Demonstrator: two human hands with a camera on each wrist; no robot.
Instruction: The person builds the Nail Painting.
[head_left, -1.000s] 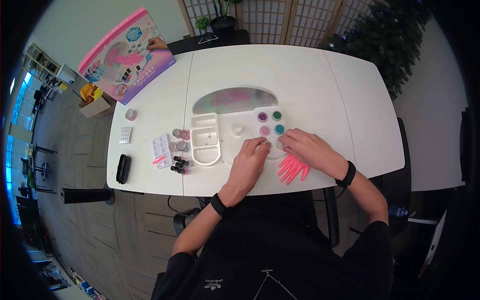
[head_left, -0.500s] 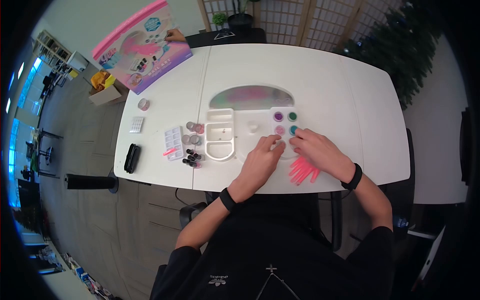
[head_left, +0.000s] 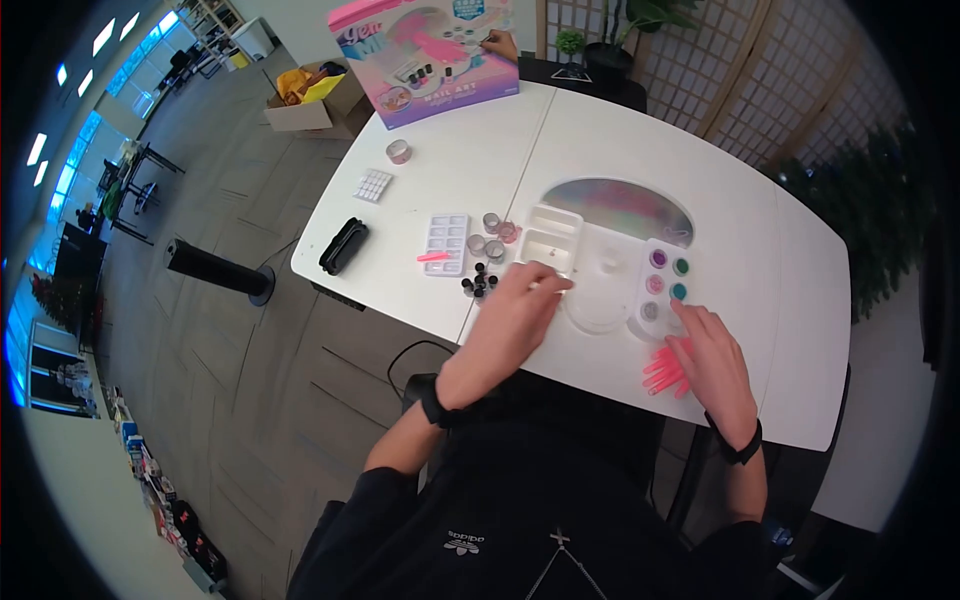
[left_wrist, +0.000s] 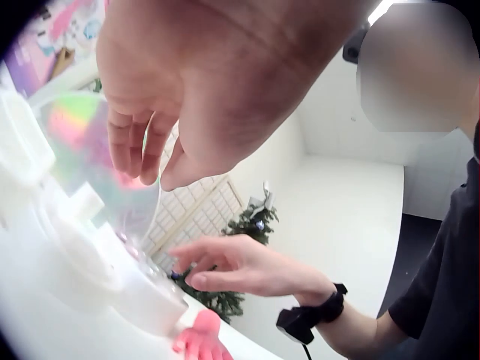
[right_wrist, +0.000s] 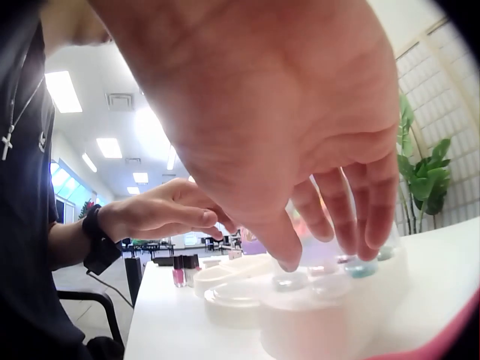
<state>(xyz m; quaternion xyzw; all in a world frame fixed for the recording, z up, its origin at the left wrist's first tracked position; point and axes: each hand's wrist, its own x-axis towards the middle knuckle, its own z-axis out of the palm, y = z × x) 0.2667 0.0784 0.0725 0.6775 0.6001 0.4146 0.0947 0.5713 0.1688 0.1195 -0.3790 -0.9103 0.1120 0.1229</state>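
Observation:
My left hand (head_left: 508,325) hovers at the front edge of the white three-part tray (head_left: 552,228), its fingers loosely bent with nothing between them. On the right, my right hand (head_left: 720,375) reaches over a holder (head_left: 640,327) of small glitter pots. Its thumb and fingers hang apart above the pots in the right wrist view. Visible there are a purple pot (head_left: 658,258), a green pot (head_left: 682,267), a pink pot (head_left: 654,284), a teal pot (head_left: 679,291) and a silvery pot (head_left: 650,311). Partly under that hand lies a pink plastic hand (head_left: 664,372).
Behind the tray rises an iridescent curved panel (head_left: 620,207). Leftward are nail polish bottles (head_left: 480,284), several clear jars (head_left: 495,250), a white palette (head_left: 446,240) with a pink piece (head_left: 433,257), a black case (head_left: 344,246), a lone jar (head_left: 398,151) and the nail art box (head_left: 430,65).
My left hand has left the pots and moved left to the tray's front. My right hand has drawn back slightly, its fingers spreading. The head view has turned left.

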